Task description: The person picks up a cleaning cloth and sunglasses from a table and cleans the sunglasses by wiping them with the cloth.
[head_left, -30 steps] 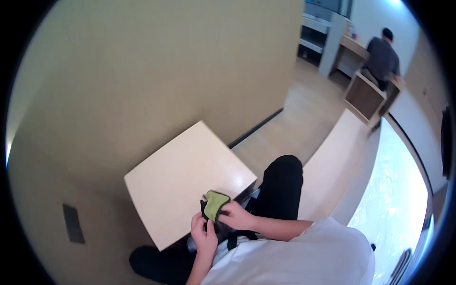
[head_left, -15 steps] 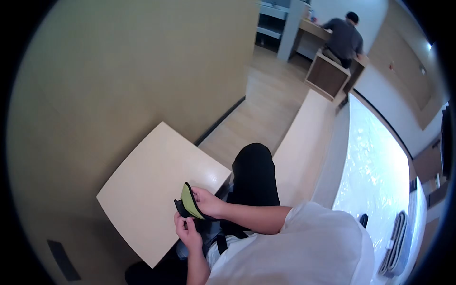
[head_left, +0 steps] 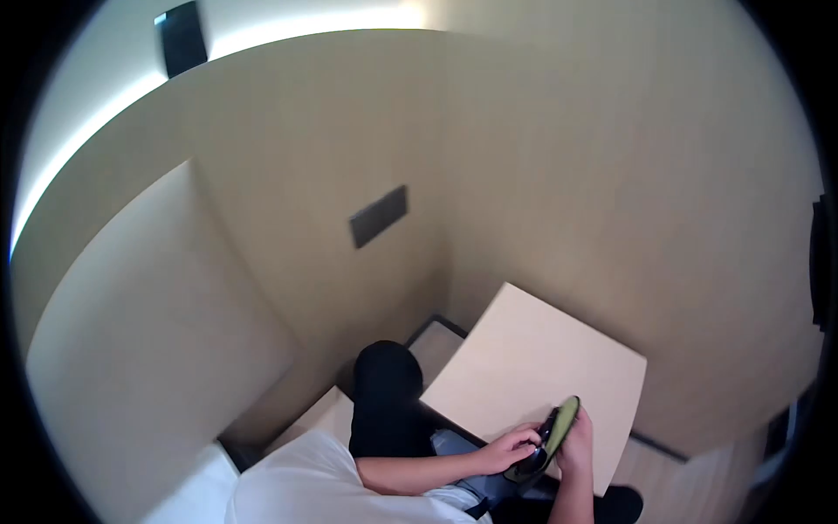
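So the green-and-black case [head_left: 566, 423] is up in the hands, over the near edge of the table [head_left: 541, 349]. Right hand [head_left: 577, 441] has its fingers closed round the green side. Left hand [head_left: 510, 449] has fingers half curled at the dark glossy side, can't tell if they're gripping. Imo keep the right steady, let the left do the fiddly bits, and stay above the table in case of a slip.
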`<state>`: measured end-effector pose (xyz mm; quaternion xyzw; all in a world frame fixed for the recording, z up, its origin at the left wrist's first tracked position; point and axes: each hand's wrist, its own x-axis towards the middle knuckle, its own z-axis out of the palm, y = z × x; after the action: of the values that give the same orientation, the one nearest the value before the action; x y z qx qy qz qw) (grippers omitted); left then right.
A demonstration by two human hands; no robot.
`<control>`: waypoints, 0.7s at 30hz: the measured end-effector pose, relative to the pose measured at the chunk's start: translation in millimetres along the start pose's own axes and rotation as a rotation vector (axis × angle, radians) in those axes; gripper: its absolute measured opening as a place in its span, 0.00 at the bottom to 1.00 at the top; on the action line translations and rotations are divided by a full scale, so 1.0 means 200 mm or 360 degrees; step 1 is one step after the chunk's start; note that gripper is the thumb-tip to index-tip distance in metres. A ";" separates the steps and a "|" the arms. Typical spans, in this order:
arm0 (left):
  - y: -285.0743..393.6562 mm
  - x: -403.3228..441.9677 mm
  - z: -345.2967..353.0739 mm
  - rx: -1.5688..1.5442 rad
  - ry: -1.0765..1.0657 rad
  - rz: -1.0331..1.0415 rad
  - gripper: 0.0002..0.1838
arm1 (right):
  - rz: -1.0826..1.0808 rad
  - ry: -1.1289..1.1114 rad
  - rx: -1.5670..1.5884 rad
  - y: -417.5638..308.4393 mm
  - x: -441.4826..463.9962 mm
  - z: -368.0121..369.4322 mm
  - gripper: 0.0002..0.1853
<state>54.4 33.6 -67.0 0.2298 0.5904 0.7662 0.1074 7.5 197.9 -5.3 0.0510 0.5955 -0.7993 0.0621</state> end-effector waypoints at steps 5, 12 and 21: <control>0.32 0.10 -0.29 0.0221 0.0397 0.0455 0.10 | -0.0029 0.0190 0.0592 -0.09 0.10 -0.25 0.09; 2.03 0.16 -0.32 0.1034 0.0461 0.2123 0.30 | 0.0122 0.0334 0.0942 -0.15 0.15 -0.44 0.17; 2.26 0.14 -0.05 0.1462 0.0201 0.2954 0.35 | -0.0103 0.0122 0.0794 -0.10 0.16 -0.50 0.11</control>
<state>73.7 -89.2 368.4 0.5724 0.4209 0.2593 -0.6542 -26.0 297.8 -20.6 0.0760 0.3832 -0.9205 -0.0007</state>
